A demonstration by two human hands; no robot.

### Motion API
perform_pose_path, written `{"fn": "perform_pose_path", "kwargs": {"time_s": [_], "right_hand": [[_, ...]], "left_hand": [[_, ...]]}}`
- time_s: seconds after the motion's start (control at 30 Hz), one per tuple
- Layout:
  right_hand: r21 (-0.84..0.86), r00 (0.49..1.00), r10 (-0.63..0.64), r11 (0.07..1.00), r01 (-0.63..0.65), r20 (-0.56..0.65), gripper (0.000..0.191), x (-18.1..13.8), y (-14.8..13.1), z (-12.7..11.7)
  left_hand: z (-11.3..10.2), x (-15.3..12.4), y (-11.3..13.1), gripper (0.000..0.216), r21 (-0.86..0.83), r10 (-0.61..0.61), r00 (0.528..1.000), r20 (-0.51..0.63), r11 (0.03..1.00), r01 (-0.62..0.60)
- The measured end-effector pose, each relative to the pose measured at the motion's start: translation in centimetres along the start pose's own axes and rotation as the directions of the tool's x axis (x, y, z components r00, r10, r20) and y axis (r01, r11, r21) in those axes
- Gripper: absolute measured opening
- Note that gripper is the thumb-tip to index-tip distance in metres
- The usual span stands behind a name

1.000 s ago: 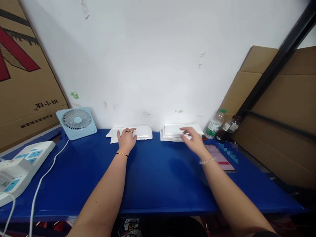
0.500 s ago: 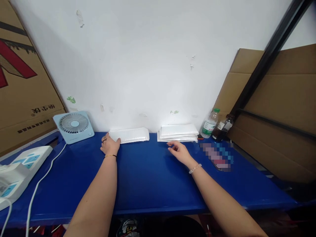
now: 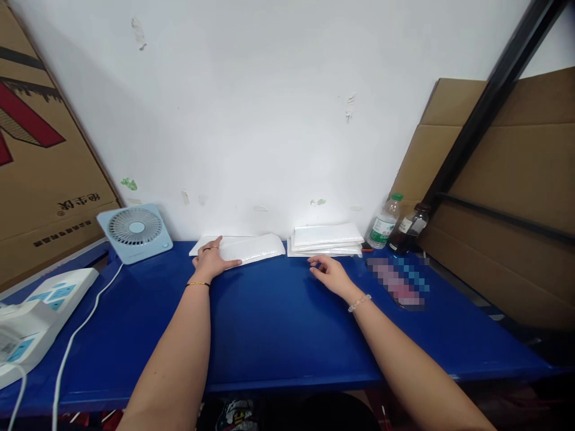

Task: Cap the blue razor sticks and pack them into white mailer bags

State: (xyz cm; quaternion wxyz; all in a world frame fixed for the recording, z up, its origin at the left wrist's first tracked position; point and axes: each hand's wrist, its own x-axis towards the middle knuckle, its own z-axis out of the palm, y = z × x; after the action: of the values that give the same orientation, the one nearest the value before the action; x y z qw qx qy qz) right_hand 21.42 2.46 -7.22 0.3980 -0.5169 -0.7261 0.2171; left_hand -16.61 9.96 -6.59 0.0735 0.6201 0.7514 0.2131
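My left hand (image 3: 212, 261) lies flat with fingers stretched out on the left end of a white packet stack (image 3: 256, 247) near the wall on the blue table (image 3: 278, 323). My right hand (image 3: 329, 273) hovers over the table with fingers loosely curled and apart, holding nothing, just in front of a second stack of white packets (image 3: 326, 239). A bracelet is on each wrist.
A small light-blue fan (image 3: 135, 231) stands at the back left, its white cable (image 3: 76, 335) running to white power strips (image 3: 31, 317). Two bottles (image 3: 398, 230) and a blurred phone (image 3: 398, 282) sit at the right. Cardboard (image 3: 507, 203) leans on both sides.
My left hand went from the stack's left edge onto its top and the stack has shifted right and skewed. My right hand has come off the right stack and rests lower.
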Motion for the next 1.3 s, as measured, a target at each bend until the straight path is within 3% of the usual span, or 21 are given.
{"fn": "perform_pose_path", "kwargs": {"time_s": [0.07, 0.2, 0.43, 0.6, 0.77, 0.93, 1.07, 1.17, 1.3], "right_hand": [[-0.005, 1.0, 0.001, 1.0, -0.001, -0.01, 0.027, 0.0, -0.1, 0.0], [0.002, 0.999, 0.006, 1.0, -0.006, -0.045, 0.027, 0.2, 0.4, -0.1], [0.022, 0.996, 0.035, 0.999, -0.034, -0.085, 0.026, 0.7, 1.7, -0.4], [0.012, 0.996, 0.0, 1.0, 0.001, -0.093, 0.025, 0.8, 1.7, -0.7], [-0.002, 0.996, -0.042, 0.999, 0.042, -0.08, 0.024, 0.8, 1.4, -0.6], [-0.024, 0.997, -0.011, 1.0, 0.009, -0.079, 0.025, 0.8, 1.8, -0.8], [-0.029, 0.997, 0.03, 0.999, -0.032, -0.073, 0.025, 0.9, 2.4, -1.0], [-0.038, 0.997, 0.047, 0.998, -0.05, -0.068, 0.025, 1.0, 2.6, -1.0], [-0.004, 0.999, 0.035, 0.999, -0.036, -0.031, 0.027, 0.9, 2.5, -1.0]], "left_hand": [[0.3, -0.4, 0.9, 0.119, 0.081, 0.105, 0.989, 0.105, 0.99, -0.114], [0.3, -0.4, 1.2, 0.122, 0.136, 0.096, 0.982, 0.161, 0.984, -0.118], [-0.9, -0.9, 2.5, 0.09, 0.261, 0.098, 0.959, 0.267, 0.95, -0.17], [-3.0, -3.9, 3.1, 0.075, 0.18, 0.235, 0.879, 0.415, 0.926, -0.333], [-5.8, -7.3, 3.6, 0.055, 0.054, 0.391, 0.818, 0.422, 0.89, -0.453], [-10.3, -8.0, 7.7, 0.052, 0.19, 0.547, 0.731, 0.408, 0.732, -0.654], [-13.3, -8.6, 12.2, 0.056, 0.324, 0.539, 0.701, 0.467, 0.633, -0.703], [-14.2, -9.2, 14.3, 0.051, 0.385, 0.531, 0.69, 0.492, 0.578, -0.72], [-14.8, -9.5, 14.9, 0.053, 0.412, 0.526, 0.683, 0.507, 0.548, -0.728]]}}
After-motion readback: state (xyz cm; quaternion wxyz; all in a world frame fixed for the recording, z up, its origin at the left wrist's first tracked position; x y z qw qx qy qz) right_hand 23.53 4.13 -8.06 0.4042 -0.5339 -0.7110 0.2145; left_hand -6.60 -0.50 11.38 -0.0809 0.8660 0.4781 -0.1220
